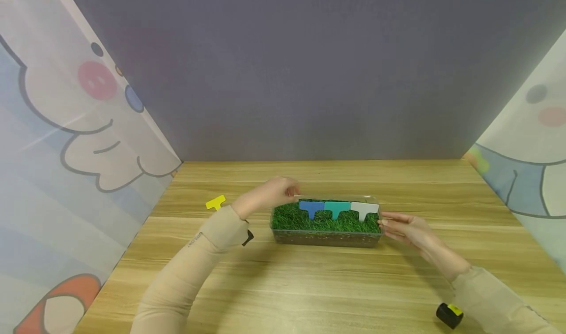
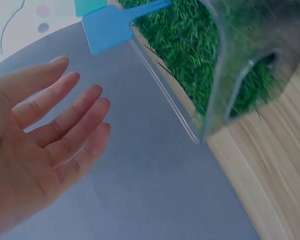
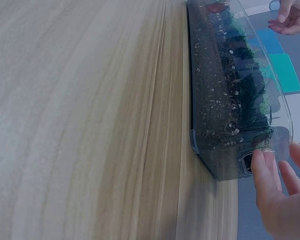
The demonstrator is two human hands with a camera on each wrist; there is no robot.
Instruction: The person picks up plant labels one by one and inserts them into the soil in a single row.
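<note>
A clear plastic planter box (image 1: 327, 238) holds dark soil and green grass (image 1: 287, 218). Three T-shaped plant labels stand in a row in the grass: blue (image 1: 312, 208), teal (image 1: 338, 208) and white (image 1: 363, 209). My left hand (image 1: 277, 192) hovers by the planter's back left corner. Its fingers are spread and relaxed in the left wrist view, with nothing held. At the planter's right end, my right hand (image 1: 407, 230) touches the wall with its fingertips, close to the oval hole (image 3: 248, 162). A yellow plant label (image 1: 215, 202) lies on the table to the left.
The wooden table (image 1: 327, 285) ends at a grey back wall (image 1: 292, 78). Printed cartoon panels (image 1: 53, 186) flank both sides. A black cylinder with a yellow patch (image 1: 449, 316) shows by the right sleeve, and a small black piece (image 1: 248, 237) beside the left cuff.
</note>
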